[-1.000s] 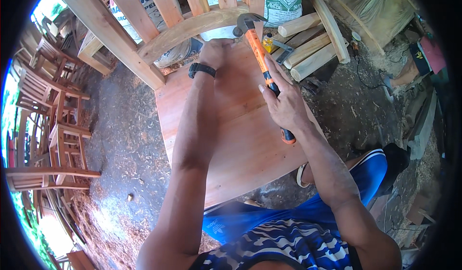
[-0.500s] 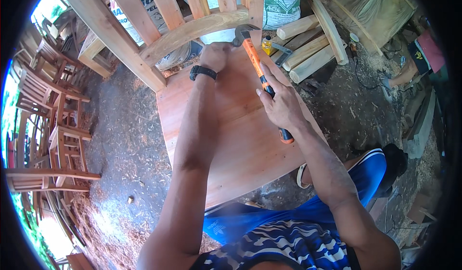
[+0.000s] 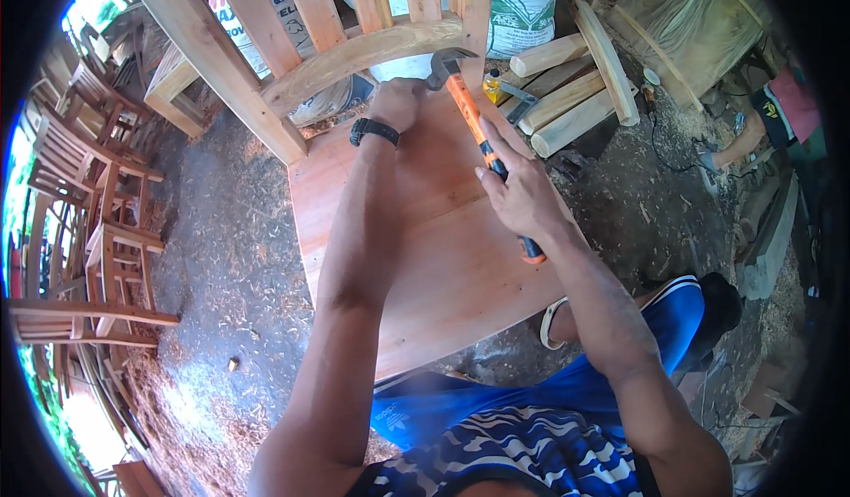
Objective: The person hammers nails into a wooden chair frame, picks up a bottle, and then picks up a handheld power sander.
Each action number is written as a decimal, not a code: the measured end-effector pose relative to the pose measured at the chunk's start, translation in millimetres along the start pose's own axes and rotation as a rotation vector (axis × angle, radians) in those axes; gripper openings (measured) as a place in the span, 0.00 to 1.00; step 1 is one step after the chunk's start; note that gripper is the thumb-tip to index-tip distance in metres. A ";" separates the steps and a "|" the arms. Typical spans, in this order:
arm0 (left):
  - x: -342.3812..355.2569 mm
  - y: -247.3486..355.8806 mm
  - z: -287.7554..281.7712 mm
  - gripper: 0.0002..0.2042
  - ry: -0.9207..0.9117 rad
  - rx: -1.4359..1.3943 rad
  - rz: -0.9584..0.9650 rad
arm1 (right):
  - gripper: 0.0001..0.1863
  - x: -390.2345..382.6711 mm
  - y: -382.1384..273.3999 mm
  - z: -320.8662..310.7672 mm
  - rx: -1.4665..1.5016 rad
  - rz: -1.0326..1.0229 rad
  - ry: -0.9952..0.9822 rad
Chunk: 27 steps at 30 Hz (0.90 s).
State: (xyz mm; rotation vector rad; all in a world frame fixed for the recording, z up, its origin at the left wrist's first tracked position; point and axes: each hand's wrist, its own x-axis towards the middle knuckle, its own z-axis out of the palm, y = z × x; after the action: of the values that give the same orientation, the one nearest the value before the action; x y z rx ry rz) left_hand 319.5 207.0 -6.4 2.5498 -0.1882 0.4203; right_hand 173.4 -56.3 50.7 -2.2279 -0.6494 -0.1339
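Remotely, I see the right hand (image 3: 518,191) wrapped around the handle of a hammer (image 3: 465,103), which slants above the right part of the wooden seat (image 3: 452,275). Its head shows just beside the left hand (image 3: 396,104), near the curved rail (image 3: 363,57). That hand is at the seat's far end, its fingers mostly hidden, so I cannot tell whether they pinch anything. A watch (image 3: 374,131) circles the left wrist. Beyond the seat's far right corner, I see a yellow bottle (image 3: 491,87).
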 end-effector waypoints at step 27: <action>-16.8 -5.1 -8.2 0.09 0.077 -0.273 -0.066 | 0.14 93.5 62.2 -102.8 0.024 -0.349 -0.231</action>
State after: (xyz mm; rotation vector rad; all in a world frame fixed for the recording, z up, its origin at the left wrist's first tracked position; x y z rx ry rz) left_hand 302.6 216.6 -7.9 2.2619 -0.1224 0.4351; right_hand 296.2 -127.1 106.4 -2.1057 -1.1582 -0.0429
